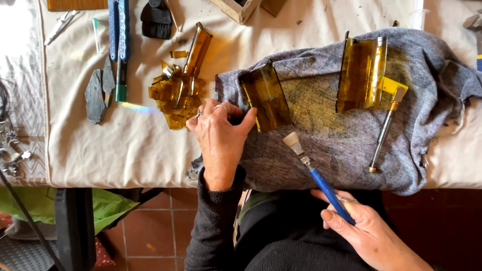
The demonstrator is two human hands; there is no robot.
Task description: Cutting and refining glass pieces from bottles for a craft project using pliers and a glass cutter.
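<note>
Amber glass is what both hands work around in the head view: a curved amber glass piece (266,97) lies on a rumpled grey cloth (346,145) spread over the cream table cover (125,145), and the left hand (219,135) rests beside it, fingers lightly curled, thumb tip pressed to the piece's left edge so that it steadies rather than grips. The right hand (364,231), down near the lap and off the table edge, is closed around the blue handle of a glass cutter (314,175), whose pale head sits on the cloth just below the amber piece, apart from it. Farther right on the cloth a second, larger amber glass section (361,73) lies with a small yellow chip by its lower corner, and a metal-handled cutter (384,133) lies slanted just beneath it. Left of the cloth, a heap of amber shards (175,95) sits on the bare cover, touching a long narrow strip of the same glass. Beyond that lie two dark slate-like stones (100,90), blue-handled pliers (119,45) and a black brush (155,20). At the top edge stands a wooden box (236,9); its contents are cut off by the frame and probably cannot be told. Red floor tiles (150,226) show below the table.
</note>
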